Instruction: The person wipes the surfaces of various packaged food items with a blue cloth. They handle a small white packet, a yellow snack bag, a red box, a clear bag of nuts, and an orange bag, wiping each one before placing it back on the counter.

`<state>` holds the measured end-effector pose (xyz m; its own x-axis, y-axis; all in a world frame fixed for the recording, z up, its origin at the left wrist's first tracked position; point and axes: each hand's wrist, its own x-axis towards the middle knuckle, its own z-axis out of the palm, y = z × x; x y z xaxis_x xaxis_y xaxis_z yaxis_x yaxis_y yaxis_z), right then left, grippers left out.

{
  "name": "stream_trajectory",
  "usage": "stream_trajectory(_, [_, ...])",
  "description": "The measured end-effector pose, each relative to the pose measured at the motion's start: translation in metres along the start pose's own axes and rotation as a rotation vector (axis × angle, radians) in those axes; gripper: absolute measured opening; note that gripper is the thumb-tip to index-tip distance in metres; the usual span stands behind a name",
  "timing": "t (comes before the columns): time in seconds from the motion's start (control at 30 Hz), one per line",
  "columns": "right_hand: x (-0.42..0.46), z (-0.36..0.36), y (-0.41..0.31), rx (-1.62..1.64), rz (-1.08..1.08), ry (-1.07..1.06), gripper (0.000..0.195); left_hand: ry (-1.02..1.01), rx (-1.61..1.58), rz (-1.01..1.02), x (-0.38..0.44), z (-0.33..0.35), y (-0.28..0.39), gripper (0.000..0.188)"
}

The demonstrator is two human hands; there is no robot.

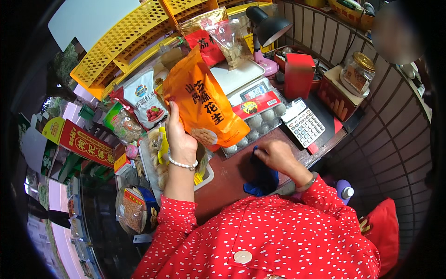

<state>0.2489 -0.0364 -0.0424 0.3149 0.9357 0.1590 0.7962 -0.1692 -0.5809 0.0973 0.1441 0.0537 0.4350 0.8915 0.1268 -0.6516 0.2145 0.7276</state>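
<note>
My left hand [182, 138], with a white bead bracelet at the wrist, holds an orange stand-up pouch [223, 113] by its left side. The pouch is raised over the counter and bears large dark writing and a picture of peanuts. Between the fingers of my right hand [278, 157] is a dark blue cloth [264, 179], which hangs down over the reddish-brown counter [223, 174]. Behind the pouch lies a clear plastic carton of eggs [256, 122] with a red label, partly hidden by it. A calculator [305, 125] lies to the right of the carton.
A white scale [240, 78] carries a clear bag of dried goods [234, 52]. Nearby stand a black desk lamp [270, 28], a red box [299, 75] and a gold-lidded jar [359, 71]. Left are a white bag [144, 99] and a tray of yellowish items [153, 157]. Yellow crates [129, 38] line the back.
</note>
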Motion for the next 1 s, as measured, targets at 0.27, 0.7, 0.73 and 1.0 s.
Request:
stream_trajectory(0.27, [-0.001,-0.030,-0.033,1.305,0.090,0.164,0.021,0.133,-0.069,-0.014,-0.047,0.012,-0.022,0.043])
stream_trajectory(0.7, [-0.008,-0.076,-0.040,0.926,-0.211,0.395,0.013,0.140,-0.097,-0.236,-0.099,-0.046,-0.037,0.036])
stream_trajectory(0.73, [-0.005,-0.085,-0.041,0.859,-0.270,0.384,0.014,0.122,-0.084,-0.269,-0.105,-0.053,-0.040,0.036])
stream_trajectory(1.0, [0.017,-0.164,-0.076,0.554,-0.313,0.013,0.020,-0.366,0.207,-0.203,-0.109,-0.062,-0.041,0.050])
